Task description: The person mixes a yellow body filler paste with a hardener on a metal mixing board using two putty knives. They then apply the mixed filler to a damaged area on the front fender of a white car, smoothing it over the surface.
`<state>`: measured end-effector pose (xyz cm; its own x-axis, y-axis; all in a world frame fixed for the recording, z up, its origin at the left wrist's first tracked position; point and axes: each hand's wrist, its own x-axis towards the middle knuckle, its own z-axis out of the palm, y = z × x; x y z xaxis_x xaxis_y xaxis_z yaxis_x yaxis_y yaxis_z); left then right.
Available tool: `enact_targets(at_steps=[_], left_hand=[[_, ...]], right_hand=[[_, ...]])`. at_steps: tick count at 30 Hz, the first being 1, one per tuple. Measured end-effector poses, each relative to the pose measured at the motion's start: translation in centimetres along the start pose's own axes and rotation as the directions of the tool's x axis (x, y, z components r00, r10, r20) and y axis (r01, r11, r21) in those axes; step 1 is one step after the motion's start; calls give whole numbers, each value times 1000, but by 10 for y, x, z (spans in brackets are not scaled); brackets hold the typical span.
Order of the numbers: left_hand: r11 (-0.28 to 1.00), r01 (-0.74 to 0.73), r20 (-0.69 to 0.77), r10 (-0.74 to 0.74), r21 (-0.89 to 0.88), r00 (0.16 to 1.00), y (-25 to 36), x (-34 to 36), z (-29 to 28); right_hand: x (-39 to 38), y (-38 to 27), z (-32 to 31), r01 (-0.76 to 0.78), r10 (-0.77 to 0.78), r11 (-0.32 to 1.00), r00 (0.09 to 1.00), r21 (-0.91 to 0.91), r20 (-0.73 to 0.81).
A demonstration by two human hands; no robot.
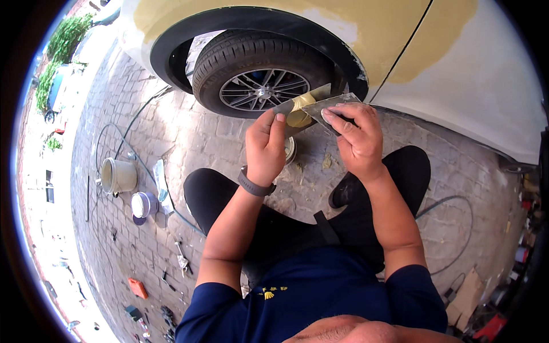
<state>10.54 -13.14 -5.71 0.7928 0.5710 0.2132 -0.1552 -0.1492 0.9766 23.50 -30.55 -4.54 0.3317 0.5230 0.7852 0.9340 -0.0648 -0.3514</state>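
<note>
My left hand (266,146) is closed on the end of a flat metal spreader (321,92), thumb on top. Soft yellow body filler (299,118) lies across that blade. My right hand (361,137) grips a wider grey spreader (338,102), whose left edge meets or overlaps the filler-covered blade. Both tools are held up in front of the car wheel (263,91), below the black wheel arch trim (237,18). Behind my left hand a round tin (291,151) is partly hidden. Yellowish filler covers much of the white car's fender (394,28).
On the paving to the left stand a whitish bucket (119,176) and a smaller white tub (144,204). A thin hose (186,222) runs past them. Hand tools and an orange object (137,288) lie lower left. Cardboard (466,297) and clutter are at the lower right.
</note>
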Motion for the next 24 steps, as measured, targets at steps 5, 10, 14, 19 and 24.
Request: enact_targets(at_steps=[5,10,14,19,24], left_hand=[[991,-37,-39,42,128,998,2,1,1],[982,-127,-21,132,143,991,7,1,9],[978,-100,-7,103,183,995,2,-1,6],[980,-112,-5,114,166,993,5,-2,9],[975,-113,3,115,193,993,6,-3,7]], right_hand=[[-5,-3,9,26,-34,998,991,60,130],[4,-2,0,4,-4,1000,1000,-5,13],[2,3,0,32,-33,999,998,14,58],[4,5,-3,0,0,1000,1000,7,1],[3,6,-6,26,-27,1000,998,8,55]])
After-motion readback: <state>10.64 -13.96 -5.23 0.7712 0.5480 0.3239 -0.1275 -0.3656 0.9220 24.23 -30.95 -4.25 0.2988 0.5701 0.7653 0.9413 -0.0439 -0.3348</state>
